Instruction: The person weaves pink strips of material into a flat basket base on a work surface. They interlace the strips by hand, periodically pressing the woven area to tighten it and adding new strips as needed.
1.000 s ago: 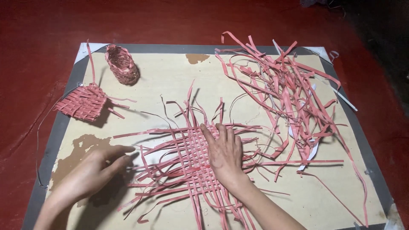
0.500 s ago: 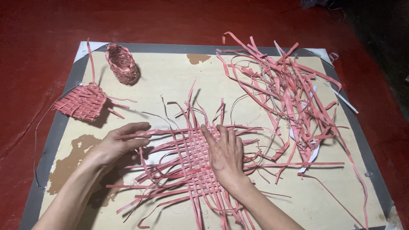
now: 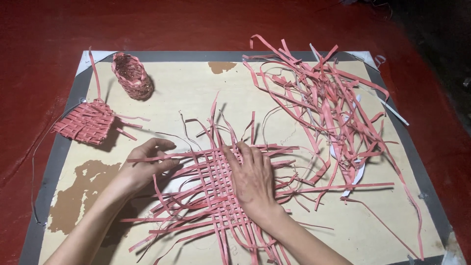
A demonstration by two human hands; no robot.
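Observation:
A half-woven mat of pink strips lies on the wooden board, loose ends sticking out on every side. My right hand lies flat on the mat's woven middle, fingers spread, pressing it down. My left hand is at the mat's left edge, fingers curled on one of the horizontal strips that run out to the left.
A big loose pile of pink strips fills the board's right side. A small woven pink square and a small woven cup sit at the far left. The board has a grey border and lies on a red floor.
My left hand has moved right and forward from the board's bare left part to the mat's left edge and closed on a strip. My right hand has stayed on the mat.

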